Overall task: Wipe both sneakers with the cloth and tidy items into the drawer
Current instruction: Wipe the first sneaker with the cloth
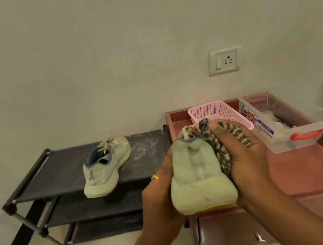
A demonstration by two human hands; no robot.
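I hold one pale cream sneaker (pixel 199 177) heel-first toward me, above the front left of the open reddish drawer (pixel 312 171). My left hand (pixel 160 193), with a gold ring, grips its left side. My right hand (pixel 243 152) grips a dark and cream patterned cloth (pixel 220 151) and presses it against the sneaker's right side. The second cream sneaker (pixel 105 167) with a blue-grey lining rests on the top shelf of the black shoe rack (pixel 46 180), its heel toward me.
Inside the drawer stand a pink mesh basket (pixel 217 112) and a clear plastic box (pixel 293 124) with orange latches. Below is a shut drawer front with a metal knob (pixel 259 237). The rack top carries whitish dust. A wall socket (pixel 224 60) is above.
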